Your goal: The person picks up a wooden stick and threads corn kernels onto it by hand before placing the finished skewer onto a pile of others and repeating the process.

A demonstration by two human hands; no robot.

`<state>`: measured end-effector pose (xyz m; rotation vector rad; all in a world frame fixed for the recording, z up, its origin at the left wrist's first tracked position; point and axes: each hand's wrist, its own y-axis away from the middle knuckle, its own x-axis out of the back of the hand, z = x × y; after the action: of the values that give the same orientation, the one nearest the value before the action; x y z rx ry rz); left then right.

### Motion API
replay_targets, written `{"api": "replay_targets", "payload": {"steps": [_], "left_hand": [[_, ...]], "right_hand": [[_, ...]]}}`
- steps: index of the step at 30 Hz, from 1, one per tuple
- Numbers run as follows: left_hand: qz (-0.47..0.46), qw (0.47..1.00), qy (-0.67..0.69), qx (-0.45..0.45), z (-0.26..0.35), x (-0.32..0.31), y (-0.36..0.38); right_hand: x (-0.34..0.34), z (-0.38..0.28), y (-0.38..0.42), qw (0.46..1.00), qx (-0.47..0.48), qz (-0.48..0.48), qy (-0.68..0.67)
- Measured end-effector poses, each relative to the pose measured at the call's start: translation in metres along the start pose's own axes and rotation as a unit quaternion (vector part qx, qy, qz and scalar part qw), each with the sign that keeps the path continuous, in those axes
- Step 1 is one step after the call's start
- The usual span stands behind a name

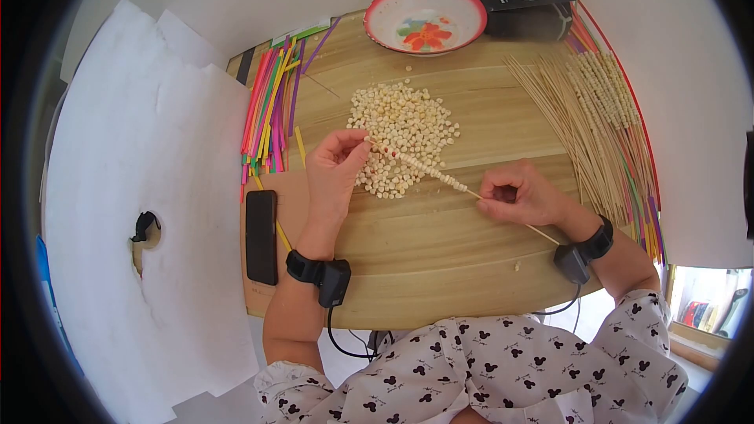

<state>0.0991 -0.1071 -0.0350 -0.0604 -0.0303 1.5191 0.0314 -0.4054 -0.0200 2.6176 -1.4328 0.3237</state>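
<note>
Head view, left to right. A white sheet of paper or foam (149,149) with a hole in it covers the left side; beside it lie a black rectangular phone (261,236) and a fan of thin plastic strips in pink, green, yellow and purple (271,110) on the round pale wooden table (424,275). The left hand (334,169) is pinched, thumb against fingertips, at the far tip of a thin pale wooden skewer (463,188); whether a kernel sits between the fingertips cannot be told. Just behind it lies a loose heap of small cream-coloured kernels or beads (400,129), touching the table. The skewer runs on a slant from the left fingertips across the table to the right hand (522,196), which is closed around its bare lower shaft, the butt end projecting past the wrist. Its upper half is threaded with a close row of kernels. As a judgement, the skewer is very light, stiff but easily snapped, and best gripped on the bare shaft while the tip is steadied; the kernels look small, smooth and apt to roll. Further back stand a pink-rimmed enamel bowl with a flower print (425,17) and a black box (528,1); at right lies a spread of bare and threaded skewers (589,110).
</note>
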Motion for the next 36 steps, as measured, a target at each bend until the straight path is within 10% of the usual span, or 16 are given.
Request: {"api": "replay_targets", "payload": {"steps": [36], "left_hand": [[0.064, 0.965, -0.222, -0.122, 0.008, -0.011, 0.010]], "right_hand": [[-0.001, 0.001, -0.001, 1.000, -0.002, -0.001, 0.016]]}}
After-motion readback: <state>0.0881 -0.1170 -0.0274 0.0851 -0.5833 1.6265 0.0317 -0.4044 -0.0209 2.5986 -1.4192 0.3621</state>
